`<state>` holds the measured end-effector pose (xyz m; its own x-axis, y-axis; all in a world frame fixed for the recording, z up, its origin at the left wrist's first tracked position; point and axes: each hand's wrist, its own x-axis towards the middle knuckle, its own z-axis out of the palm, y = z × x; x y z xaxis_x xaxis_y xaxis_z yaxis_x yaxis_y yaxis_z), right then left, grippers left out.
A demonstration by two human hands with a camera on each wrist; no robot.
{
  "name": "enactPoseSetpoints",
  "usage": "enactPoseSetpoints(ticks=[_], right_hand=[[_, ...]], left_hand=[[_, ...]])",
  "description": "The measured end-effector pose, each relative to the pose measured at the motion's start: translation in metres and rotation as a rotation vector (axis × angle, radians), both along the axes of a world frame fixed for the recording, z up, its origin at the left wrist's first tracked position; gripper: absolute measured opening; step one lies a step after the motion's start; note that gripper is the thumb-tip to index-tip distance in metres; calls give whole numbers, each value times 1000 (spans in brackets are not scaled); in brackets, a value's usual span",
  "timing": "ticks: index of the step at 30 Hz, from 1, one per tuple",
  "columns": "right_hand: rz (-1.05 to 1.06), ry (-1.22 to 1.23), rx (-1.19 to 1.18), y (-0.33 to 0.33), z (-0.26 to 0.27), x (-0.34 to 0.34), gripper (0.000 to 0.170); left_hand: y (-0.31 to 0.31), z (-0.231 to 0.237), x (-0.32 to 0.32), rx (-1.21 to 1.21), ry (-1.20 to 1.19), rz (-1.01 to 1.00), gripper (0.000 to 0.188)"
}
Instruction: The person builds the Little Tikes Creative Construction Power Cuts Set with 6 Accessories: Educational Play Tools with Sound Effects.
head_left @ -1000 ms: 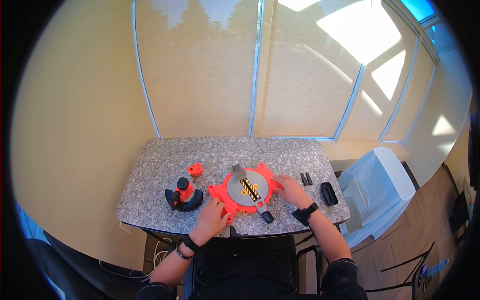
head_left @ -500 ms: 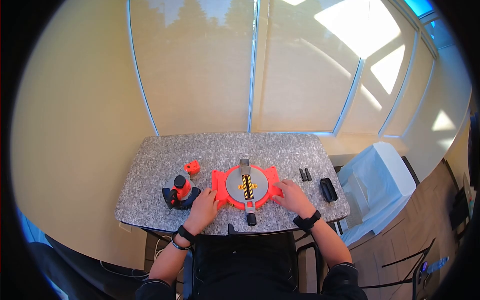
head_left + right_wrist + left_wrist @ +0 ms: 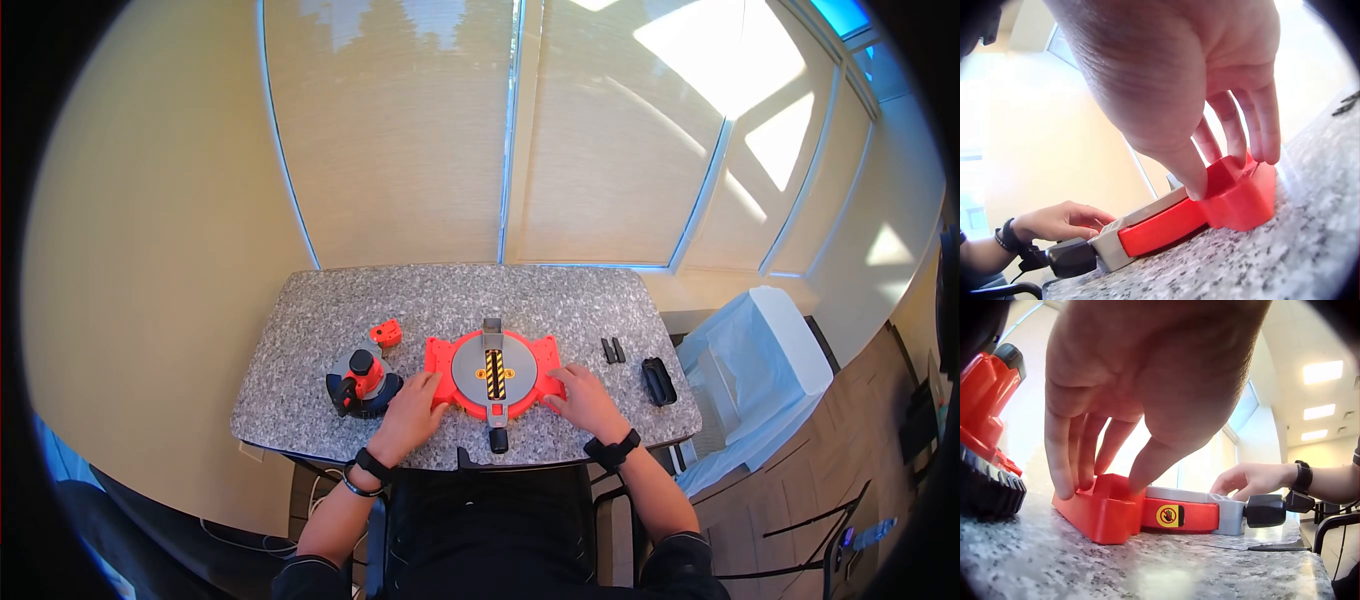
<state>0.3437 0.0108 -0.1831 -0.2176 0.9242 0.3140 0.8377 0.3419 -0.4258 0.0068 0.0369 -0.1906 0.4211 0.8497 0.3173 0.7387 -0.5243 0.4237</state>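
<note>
A red toy miter saw base (image 3: 435, 357) lies flat on the table with a grey round turntable (image 3: 465, 372) on top. A yellow-and-black striped slot runs down its middle, and a black knob (image 3: 498, 441) points at the person. The left hand (image 3: 408, 412) holds the base's left end, thumb on the near side and fingers over the top. At the other end, the right hand (image 3: 588, 402) grips the red wing (image 3: 1244, 200) between thumb and fingers. Left of the base stands a red and black toy saw head (image 3: 362, 380), close to the left hand.
A small red block (image 3: 386, 333) sits behind the saw head. On the right of the speckled table (image 3: 560, 290) lie two small black pieces (image 3: 613, 350) and a black tray-like part (image 3: 658, 381). A bin with a pale liner (image 3: 765, 370) stands beyond the right edge.
The base has turned from a slant to square with the table's front edge, its knob swinging left. Both hands stayed at its ends; it is nearly still over the last half second.
</note>
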Motion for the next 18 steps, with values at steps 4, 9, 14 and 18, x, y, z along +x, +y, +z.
enactPoseSetpoints(ticks=[4, 9, 14, 18], right_hand=[[-12, 15, -33, 0, 3, -1, 43], [-4, 28, -57, 2, 0, 4, 45], [91, 331, -241, 16, 9, 29, 33], [-29, 398, -65, 41, 8, 72, 28]], left_hand=[[0, 0, 1, 0, 24, -31, 57], [1, -1, -1, 24, 37, -44, 58], [6, -2, -4, 1, 28, -51, 55], [7, -1, -4, -8, 10, -78, 51]])
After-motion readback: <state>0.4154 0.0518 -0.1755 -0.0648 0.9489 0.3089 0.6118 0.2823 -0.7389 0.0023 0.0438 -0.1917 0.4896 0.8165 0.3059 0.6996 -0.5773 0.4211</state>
